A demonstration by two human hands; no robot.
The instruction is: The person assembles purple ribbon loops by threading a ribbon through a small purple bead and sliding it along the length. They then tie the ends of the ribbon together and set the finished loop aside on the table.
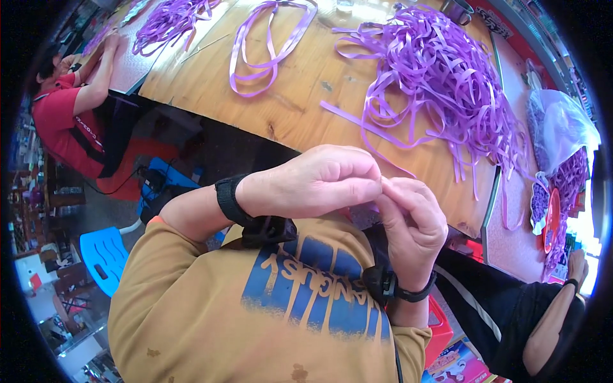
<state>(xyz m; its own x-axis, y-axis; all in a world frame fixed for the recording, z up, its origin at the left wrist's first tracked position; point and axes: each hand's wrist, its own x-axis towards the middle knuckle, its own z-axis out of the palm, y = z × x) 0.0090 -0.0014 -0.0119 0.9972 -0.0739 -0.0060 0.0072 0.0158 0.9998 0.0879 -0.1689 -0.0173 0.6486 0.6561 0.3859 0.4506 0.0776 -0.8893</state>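
My left hand (319,184) and my right hand (412,217) meet in front of my chest, near the table's front edge. Both are closed, thumbs and forefingers pinched together at the tips. Whatever lies between them is small and mostly hidden; a hint of purple shows just below the fingertips. Beyond my hands, a large tangled heap of purple ribbons (440,76) covers the right part of the wooden table (287,121). One loose ribbon (345,115) trails out from the heap, and another strand curves down to the edge behind my right hand. Farther left lies a looped purple ribbon (239,57).
A person in a red shirt (64,127) sits at far left beside more purple ribbons (169,25). At right, another person's forearm (552,319) is near a red basin (551,220) and a clear plastic bag (565,127). A metal mug (457,11) stands at the back; a blue stool (105,258) is at left.
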